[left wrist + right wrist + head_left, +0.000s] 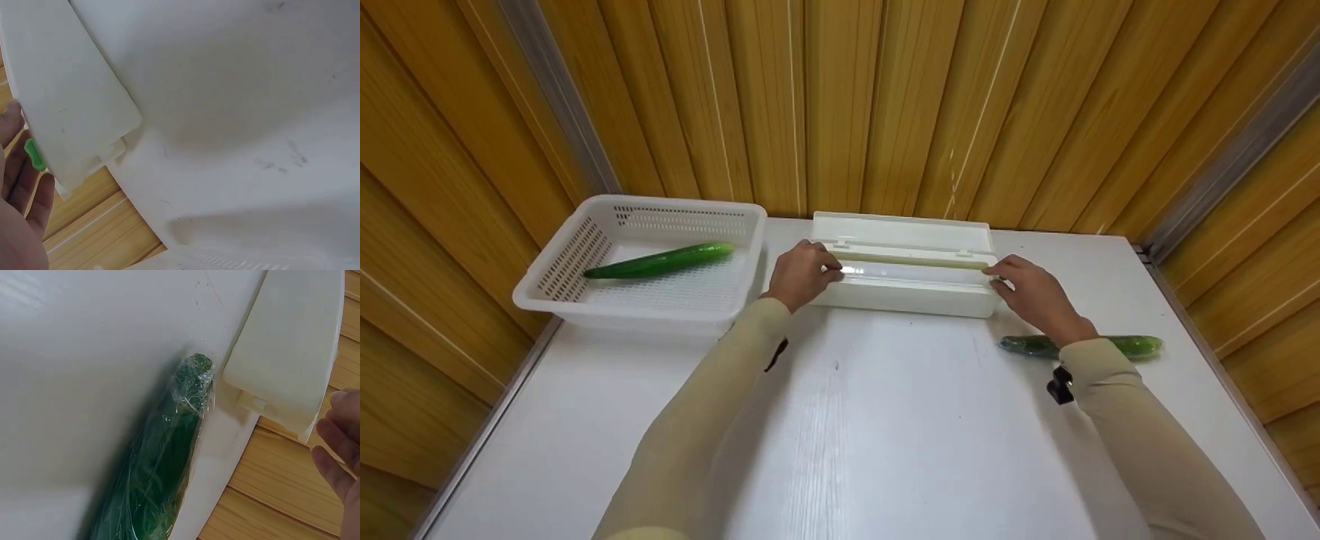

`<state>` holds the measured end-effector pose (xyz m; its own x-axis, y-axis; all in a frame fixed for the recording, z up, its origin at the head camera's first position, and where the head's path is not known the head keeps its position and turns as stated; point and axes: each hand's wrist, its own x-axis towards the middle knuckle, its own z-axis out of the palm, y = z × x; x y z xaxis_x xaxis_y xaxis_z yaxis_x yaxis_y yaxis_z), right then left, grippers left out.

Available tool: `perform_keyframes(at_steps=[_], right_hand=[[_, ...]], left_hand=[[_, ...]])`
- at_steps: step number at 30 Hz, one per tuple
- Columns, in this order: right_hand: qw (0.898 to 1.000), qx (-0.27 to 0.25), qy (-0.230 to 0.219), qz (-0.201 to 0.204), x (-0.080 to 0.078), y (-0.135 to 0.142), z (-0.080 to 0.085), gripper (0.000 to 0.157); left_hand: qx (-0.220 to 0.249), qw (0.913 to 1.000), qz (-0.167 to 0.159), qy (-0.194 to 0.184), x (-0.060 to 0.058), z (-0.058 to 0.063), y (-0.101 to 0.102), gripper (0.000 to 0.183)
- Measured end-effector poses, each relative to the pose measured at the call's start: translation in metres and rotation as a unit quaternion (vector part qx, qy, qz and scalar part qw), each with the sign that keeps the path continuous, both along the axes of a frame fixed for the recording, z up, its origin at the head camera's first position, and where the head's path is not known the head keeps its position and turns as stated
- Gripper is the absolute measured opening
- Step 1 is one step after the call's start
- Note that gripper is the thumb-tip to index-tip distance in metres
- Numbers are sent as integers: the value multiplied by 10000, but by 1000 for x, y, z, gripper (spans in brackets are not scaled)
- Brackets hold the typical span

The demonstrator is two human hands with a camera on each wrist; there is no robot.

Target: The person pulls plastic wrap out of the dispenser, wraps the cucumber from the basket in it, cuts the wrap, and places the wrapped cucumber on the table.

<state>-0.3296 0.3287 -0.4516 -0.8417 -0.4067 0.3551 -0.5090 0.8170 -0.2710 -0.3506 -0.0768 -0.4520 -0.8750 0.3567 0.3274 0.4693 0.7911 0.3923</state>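
A white cling film dispenser point(907, 298) lies lengthwise with its lid point(900, 231) raised at the back. A shiny strip of cling film point(911, 274) shows along its open top. At the left end, my left hand point(802, 274) pinches the film's edge between thumb and fingers. My right hand point(1033, 294) does the same at the right end. In the left wrist view, a small green piece point(35, 155) sits by the fingers at the box's end. Beneath my right wrist lies a cucumber wrapped in film point(1140, 346), partly hidden; its wrapped tip point(194, 379) shows close up.
On the left stands a white perforated basket point(637, 309) holding an unwrapped cucumber point(660, 262). Everything rests on a white table point(885, 435). Wood-patterned panels point(885, 105) rise behind it and at both sides.
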Motion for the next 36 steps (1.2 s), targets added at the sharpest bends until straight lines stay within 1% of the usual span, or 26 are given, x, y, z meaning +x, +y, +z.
perform_keyframes(at_steps=[4, 10, 14, 18, 20, 22, 25, 29, 32, 36], right_hand=[[9991, 425, -47, -39, -5, -8, 0, 28], [9983, 580, 56, 30, -12, -19, 1, 24], [9982, 531, 240, 160, -15, -21, -3, 16], [9981, 332, 475, 230, -17, -21, -9, 8], [9984, 206, 487, 195, -19, -22, -10, 6], [9987, 72, 476, 151, -19, -22, -10, 6], [9984, -133, 530, 150, -19, -23, -9, 6], [9969, -654, 413, 138, -18, -23, -9, 6], [9944, -1029, 224, 37, -17, -23, -8, 6], [9905, -1358, -128, -198, -17, -22, -6, 8]], left_hand=[[-12, 10000, 45, -49, -1, -1, 1, 12], [-110, 9999, 99, -47, 0, -1, 4, 11], [-330, 9993, 139, 115, -1, -1, 6, 11], [-716, 9958, 227, 525, -3, -2, 10, 13], [-871, 9934, 305, 674, -4, -2, 12, 13], [-883, 9932, 332, 685, -5, 0, 13, 13], [-610, 9967, 308, 448, -5, 2, 14, 13], [23, 9996, 270, -29, -4, 4, 17, 11], [458, 9980, 307, -304, -3, 5, 21, 11], [913, 9929, 380, -665, -3, 6, 26, 12]])
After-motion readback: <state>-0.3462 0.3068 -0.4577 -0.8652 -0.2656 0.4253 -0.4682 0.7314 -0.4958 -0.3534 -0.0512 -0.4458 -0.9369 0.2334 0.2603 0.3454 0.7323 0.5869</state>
